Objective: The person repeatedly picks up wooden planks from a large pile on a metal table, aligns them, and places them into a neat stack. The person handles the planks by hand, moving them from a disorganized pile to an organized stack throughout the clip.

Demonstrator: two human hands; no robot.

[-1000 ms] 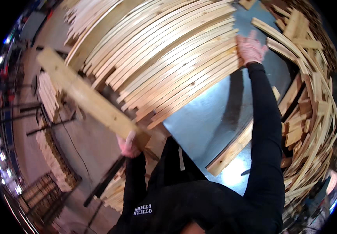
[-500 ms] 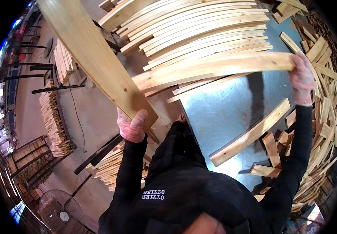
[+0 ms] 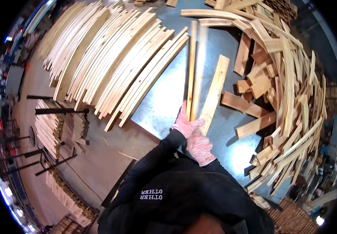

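Note:
My left hand (image 3: 184, 123), in a pink-and-white knit glove, is closed around the near ends of two long wooden boards. One is a narrow board (image 3: 192, 66) seen on edge; the other is a motion-blurred board (image 3: 201, 64) just right of it. Both point away from me over the metal table (image 3: 164, 84). My right hand (image 3: 199, 149), gloved alike, is closed just below and against the left thumb; what its fingers grip is hidden. A flat board (image 3: 216, 91) lies on the table to the right, its near end beside the hands.
A row of long boards (image 3: 110, 66) extends over the table's left edge. To the right curves a big heap of loose boards (image 3: 287, 89), with short offcuts (image 3: 260, 84) inside it. Stacked wood (image 3: 47, 128) stands on black racks at left.
My view has turned, and the row of boards now sits further left. My hands, apart before on two boards held crosswise, have come together; the held boards now run side by side.

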